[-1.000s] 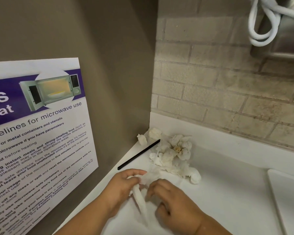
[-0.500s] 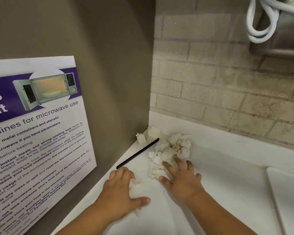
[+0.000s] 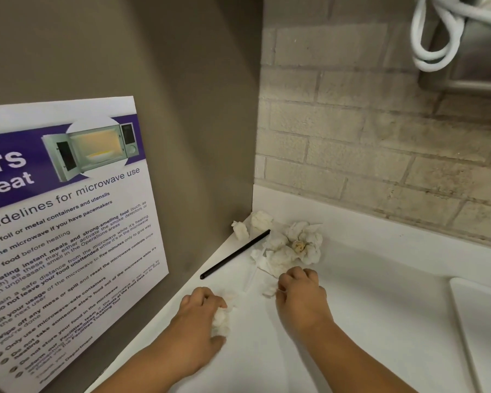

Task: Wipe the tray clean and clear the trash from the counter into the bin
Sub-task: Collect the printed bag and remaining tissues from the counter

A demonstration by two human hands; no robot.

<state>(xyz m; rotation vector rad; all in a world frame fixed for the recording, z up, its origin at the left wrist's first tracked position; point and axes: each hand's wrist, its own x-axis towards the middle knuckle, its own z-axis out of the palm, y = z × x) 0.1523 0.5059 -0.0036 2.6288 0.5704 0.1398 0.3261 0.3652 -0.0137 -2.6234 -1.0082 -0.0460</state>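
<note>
tissue pile (image 3: 292, 248) in counter (image 3: 380, 307) back corner | straw (image 3: 234, 254) just left of pile | tray (image 3: 488, 321) far right

- The place is a shared workplace kitchenette or break room.
- A printed poster (image 3: 68, 222) on the grey side panel (image 3: 182, 95) pictures an open microwave. It lists "guidelines for microwave use", with rules about other people's food and a line naming a Facilities team.
- A white table (image 3: 380, 302) with a raised back edge meets a pale brick-tiled wall (image 3: 380, 137).
- A stainless-steel appliance (image 3: 482, 66) with a looped white cord (image 3: 434, 38) shows at the upper right.
- A white tray (image 3: 488, 330), crumpled tissues (image 3: 295, 245) and a thin black stick (image 3: 234, 254) lie on the table.
</note>
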